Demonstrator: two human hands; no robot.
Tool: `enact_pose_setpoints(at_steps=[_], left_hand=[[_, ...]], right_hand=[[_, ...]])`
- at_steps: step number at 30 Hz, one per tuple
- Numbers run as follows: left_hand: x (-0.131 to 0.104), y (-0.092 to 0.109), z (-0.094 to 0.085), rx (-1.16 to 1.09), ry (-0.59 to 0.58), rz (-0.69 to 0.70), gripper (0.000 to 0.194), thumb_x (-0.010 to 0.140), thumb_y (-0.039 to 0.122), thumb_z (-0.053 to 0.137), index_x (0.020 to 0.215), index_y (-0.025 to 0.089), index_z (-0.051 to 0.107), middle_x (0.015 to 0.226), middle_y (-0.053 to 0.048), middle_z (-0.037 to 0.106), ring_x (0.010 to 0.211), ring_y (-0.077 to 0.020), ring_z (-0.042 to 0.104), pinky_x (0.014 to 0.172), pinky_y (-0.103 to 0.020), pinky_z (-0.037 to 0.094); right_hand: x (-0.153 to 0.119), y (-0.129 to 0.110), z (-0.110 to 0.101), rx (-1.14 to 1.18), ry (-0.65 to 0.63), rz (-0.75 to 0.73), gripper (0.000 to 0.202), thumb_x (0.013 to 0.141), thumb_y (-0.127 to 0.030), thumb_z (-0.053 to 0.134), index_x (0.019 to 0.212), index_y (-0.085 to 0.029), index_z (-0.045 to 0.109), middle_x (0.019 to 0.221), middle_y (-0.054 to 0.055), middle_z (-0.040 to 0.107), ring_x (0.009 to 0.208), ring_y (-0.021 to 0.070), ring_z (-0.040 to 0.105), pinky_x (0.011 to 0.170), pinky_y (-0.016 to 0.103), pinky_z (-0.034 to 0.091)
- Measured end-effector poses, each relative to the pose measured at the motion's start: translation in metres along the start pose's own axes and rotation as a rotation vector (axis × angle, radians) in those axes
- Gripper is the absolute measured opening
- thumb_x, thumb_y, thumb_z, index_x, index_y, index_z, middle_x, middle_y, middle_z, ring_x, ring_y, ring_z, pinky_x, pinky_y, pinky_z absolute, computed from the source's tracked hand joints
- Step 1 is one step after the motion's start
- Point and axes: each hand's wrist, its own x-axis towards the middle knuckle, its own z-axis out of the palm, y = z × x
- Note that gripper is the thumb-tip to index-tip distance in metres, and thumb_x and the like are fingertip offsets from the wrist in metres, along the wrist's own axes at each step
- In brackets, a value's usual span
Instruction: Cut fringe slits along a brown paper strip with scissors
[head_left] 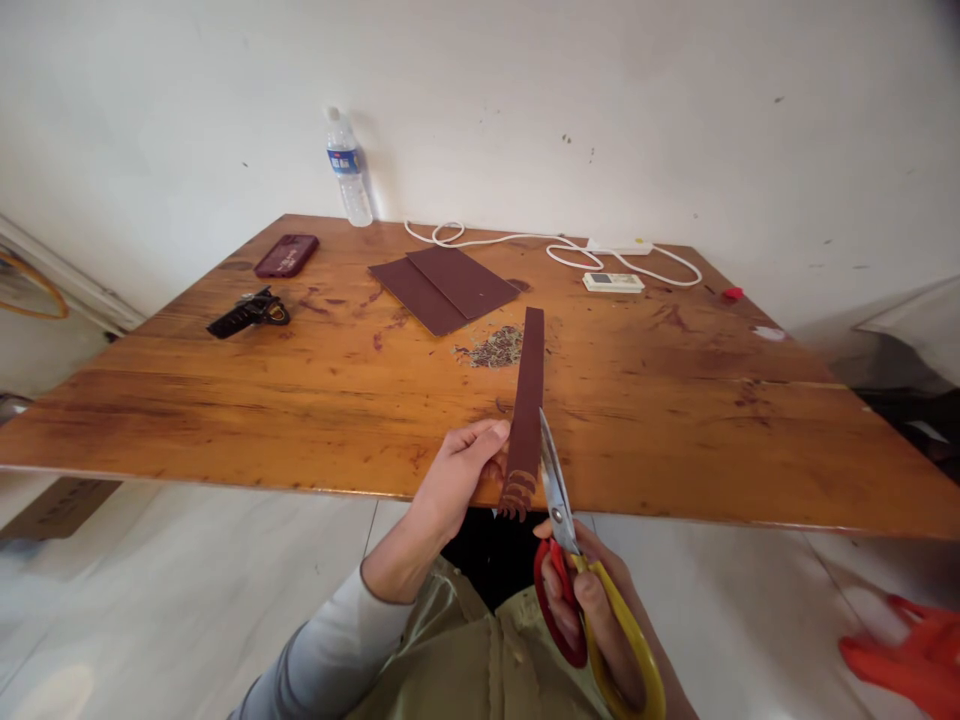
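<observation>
You hold the maroon strip [529, 390] at the tabletop's [285, 430] front edge.
Your left hand [456, 478] pinches its left side; your right hand's [600, 612] fingers curl around the scissors [555, 488] handles.

Strip [529, 395], one: dark maroon, long, narrow; extends from near to far, right of centre; near end cut into curling tabs, edges tan. Scissors [558, 515], one pair: steel blades, red and yellow handles; tips pointing far, beside strip's right edge.
</observation>
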Motion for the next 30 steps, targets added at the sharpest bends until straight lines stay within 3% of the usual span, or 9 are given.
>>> enact_pose_setpoints(at_steps=[3, 8, 12, 19, 30], left_hand=[[0.000, 0.000, 0.001, -0.014, 0.009, -0.006, 0.038, 0.070, 0.051, 0.084, 0.069, 0.015, 0.071, 0.060, 0.001, 0.060, 0.056, -0.0095, 0.051, 0.059, -0.023, 0.042], [0.000, 0.004, 0.005, -0.046, 0.048, -0.015, 0.028, 0.061, 0.033, 0.090, 0.081, 0.016, 0.079, 0.071, 0.000, 0.071, 0.061, -0.0100, 0.057, 0.062, -0.023, 0.044], [0.000, 0.009, 0.010, -0.083, 0.038, 0.005, 0.022, 0.059, 0.025, 0.087, 0.078, 0.016, 0.080, 0.068, 0.001, 0.069, 0.059, -0.0088, 0.056, 0.062, -0.023, 0.045], [0.002, 0.006, 0.007, -0.039, 0.080, -0.018, 0.024, 0.058, 0.026, 0.086, 0.078, 0.015, 0.078, 0.067, 0.001, 0.066, 0.055, -0.0074, 0.052, 0.055, -0.022, 0.038], [0.002, 0.006, 0.004, -0.033, 0.083, 0.006, 0.024, 0.061, 0.025, 0.086, 0.082, 0.015, 0.079, 0.074, -0.002, 0.070, 0.059, -0.0092, 0.056, 0.055, -0.022, 0.043]], right_hand=[[0.002, 0.001, -0.001, -0.029, -0.005, -0.017, 0.051, 0.091, -0.069, 0.066, 0.112, -0.023, 0.070, 0.066, -0.005, 0.054, 0.040, 0.0049, 0.033, 0.039, 0.020, 0.029], [0.002, -0.001, 0.000, -0.055, 0.013, -0.014, 0.052, 0.090, -0.069, 0.067, 0.114, -0.022, 0.069, 0.064, -0.005, 0.054, 0.038, 0.0044, 0.032, 0.038, 0.019, 0.027], [0.003, -0.001, 0.001, -0.055, 0.014, -0.010, 0.050, 0.092, -0.065, 0.067, 0.115, -0.021, 0.068, 0.065, -0.006, 0.053, 0.039, 0.0050, 0.031, 0.037, 0.018, 0.027], [0.006, 0.005, 0.001, -0.051, -0.006, -0.031, 0.056, 0.092, -0.070, 0.063, 0.116, -0.020, 0.065, 0.059, -0.006, 0.053, 0.036, 0.0060, 0.032, 0.035, 0.019, 0.029], [0.004, 0.001, 0.005, 0.051, -0.070, 0.029, 0.054, 0.090, -0.074, 0.061, 0.109, -0.023, 0.063, 0.059, -0.006, 0.050, 0.040, 0.0090, 0.033, 0.038, 0.022, 0.033]])
